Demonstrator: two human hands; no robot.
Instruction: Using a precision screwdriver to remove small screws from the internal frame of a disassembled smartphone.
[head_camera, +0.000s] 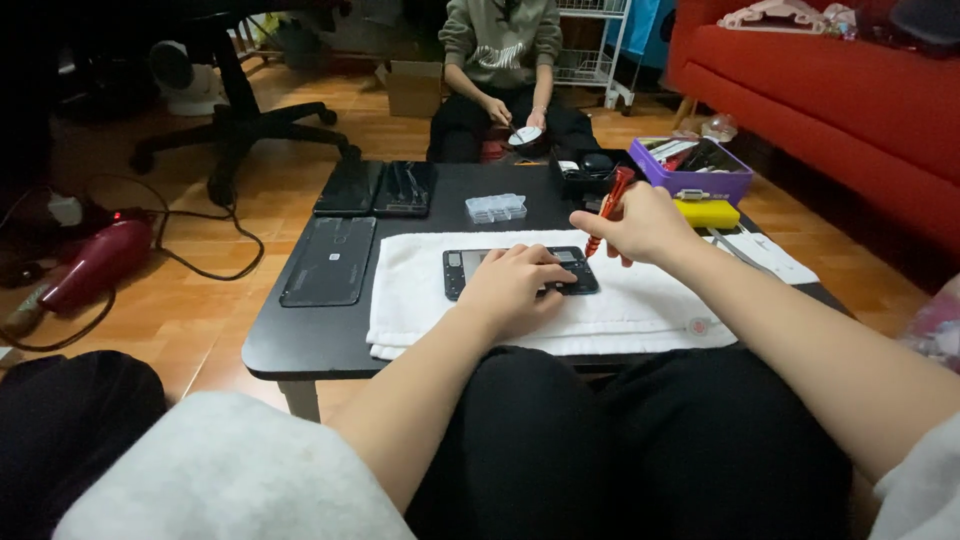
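Phone (520, 272) is lying on the towel (640, 300) under your flat, ungripping left hand (510, 288); your right hand (640, 225) is pinching a red screwdriver (610, 208). Purple box (700, 180) is holding tools.

Your left hand (515, 283) is lying palm down, fingers curled and pressing flat. Your right hand (640, 225) is hovering just beside it, raised, fingers pinching closed in a pen-like grip. Both bare forearms are reaching forward from your lap.
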